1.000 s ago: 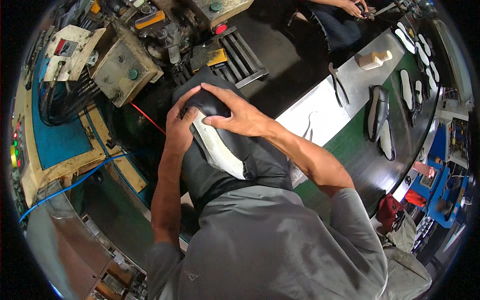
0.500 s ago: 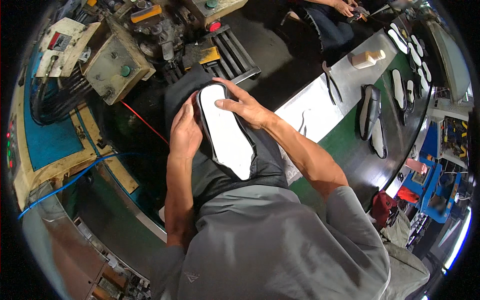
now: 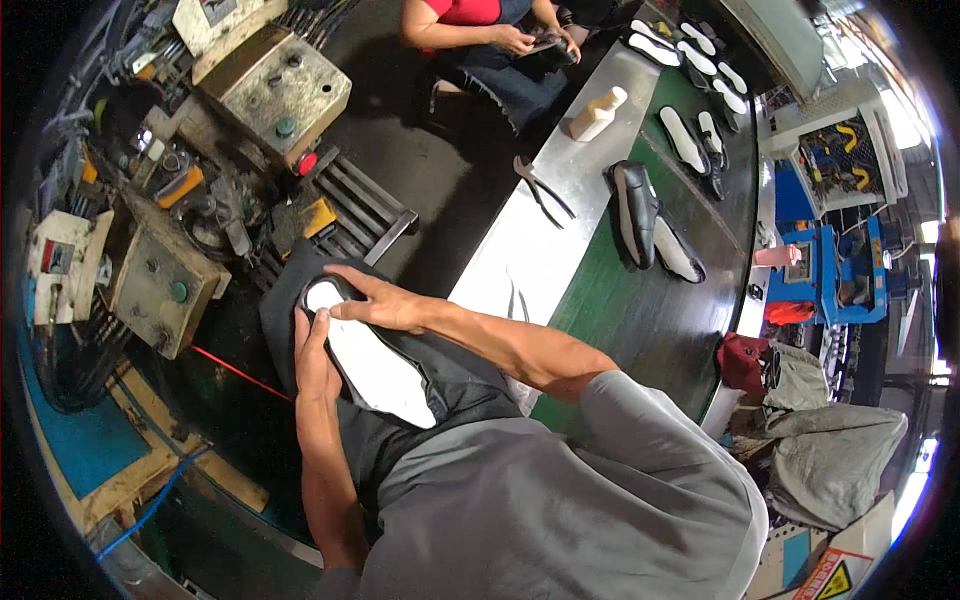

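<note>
A black shoe upper with a white insole board [image 3: 375, 375] lies bottom side up over my lap, its dark edge showing around the white. My left hand [image 3: 317, 365] grips its left side, thumb pressed on the board near the far end. My right hand [image 3: 385, 303] wraps around the far right edge, with its thumb on the white board beside the left thumb. The shoe's underside on my lap is hidden.
On the bench [image 3: 530, 215] to the right lie pincers [image 3: 543, 190], a plastic bottle [image 3: 598, 114], black shoes [image 3: 637, 213] and several white-bottomed uppers [image 3: 684, 140]. A co-worker [image 3: 470, 30] sits beyond, handling something dark. Machinery with control boxes [image 3: 280, 95] stands at the left.
The whole view has swung to the right, bringing the co-worker further into sight. My left thumb has moved from the shoe's side onto the white board. Both hands still hold the upper.
</note>
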The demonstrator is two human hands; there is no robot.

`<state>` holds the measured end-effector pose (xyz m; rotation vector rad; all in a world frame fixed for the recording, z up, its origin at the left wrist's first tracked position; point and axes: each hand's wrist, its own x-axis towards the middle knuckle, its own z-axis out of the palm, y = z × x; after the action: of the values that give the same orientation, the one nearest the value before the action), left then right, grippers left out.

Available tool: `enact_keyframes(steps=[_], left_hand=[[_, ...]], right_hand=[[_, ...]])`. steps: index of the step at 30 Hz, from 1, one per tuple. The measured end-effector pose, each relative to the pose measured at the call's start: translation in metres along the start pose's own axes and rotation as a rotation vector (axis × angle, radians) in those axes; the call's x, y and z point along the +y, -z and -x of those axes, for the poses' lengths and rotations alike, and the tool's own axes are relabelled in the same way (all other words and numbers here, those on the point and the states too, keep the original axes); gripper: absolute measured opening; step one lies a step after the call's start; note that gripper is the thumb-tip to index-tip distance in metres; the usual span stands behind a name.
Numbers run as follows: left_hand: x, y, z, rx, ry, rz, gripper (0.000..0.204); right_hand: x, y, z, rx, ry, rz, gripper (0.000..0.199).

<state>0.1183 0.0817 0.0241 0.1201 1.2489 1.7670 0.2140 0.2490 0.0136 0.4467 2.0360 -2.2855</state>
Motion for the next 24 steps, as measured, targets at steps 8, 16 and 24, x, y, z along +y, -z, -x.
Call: enact_keyframes(steps=[8,16,24], left_hand=[[-0.004,-0.014,0.05,0.067,0.075,-0.414,0.073],[-0.011,-0.015,0.084,-0.065,0.176,0.077,0.082],[0.006,-0.026,0.083,0.001,0.234,0.259,0.072]], right_hand=[[0.004,-0.025,0.084,0.284,0.051,0.322,0.102],[-0.044,-0.062,0.144,0.112,0.191,1.145,0.098],[-0.062,-0.053,0.134,0.112,0.123,1.262,0.091]])
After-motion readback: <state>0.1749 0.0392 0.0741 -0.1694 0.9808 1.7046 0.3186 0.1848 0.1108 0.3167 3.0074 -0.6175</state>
